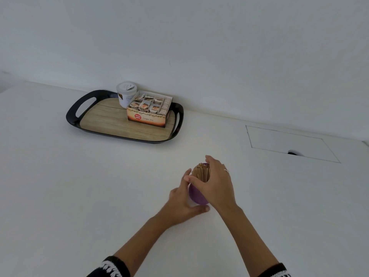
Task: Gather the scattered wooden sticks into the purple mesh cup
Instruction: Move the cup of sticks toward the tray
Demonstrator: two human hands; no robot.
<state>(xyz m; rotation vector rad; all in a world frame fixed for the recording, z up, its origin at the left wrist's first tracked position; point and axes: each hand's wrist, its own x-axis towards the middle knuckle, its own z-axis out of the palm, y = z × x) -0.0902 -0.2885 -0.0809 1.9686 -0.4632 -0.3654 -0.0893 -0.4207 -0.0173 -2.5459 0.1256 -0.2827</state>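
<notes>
White table (79, 196), flat and matte; no loose sticks visible on it, so the gathering looks about done. Landmark is the purple mesh cup (196, 195), standing well in front of the black-rimmed tray (87, 124) — oval, gloss rim with cut-out handles, wood-grain floor. On the tray, far side from the cup: a cardboard ginger tea box (146, 118) packed with paper sachets, and a white cylindrical jar (126, 94) behind it. Left hand (182, 202) is wrapped around the cup's left side and base, thumb under the bottom edge. Right hand (214, 186) is curled over the cup's mouth, fingers cupping the wooden sticks (201, 173) — thin, flat, pale, bundled upright and standing well above the rim. Risk: the load is top-heavy and the cup is narrow and light, so a sideways nudge from the right hand on release could tip it and fan the sticks out again. The mesh itself isn't resolvable; the wall reads as smooth purple.
</notes>
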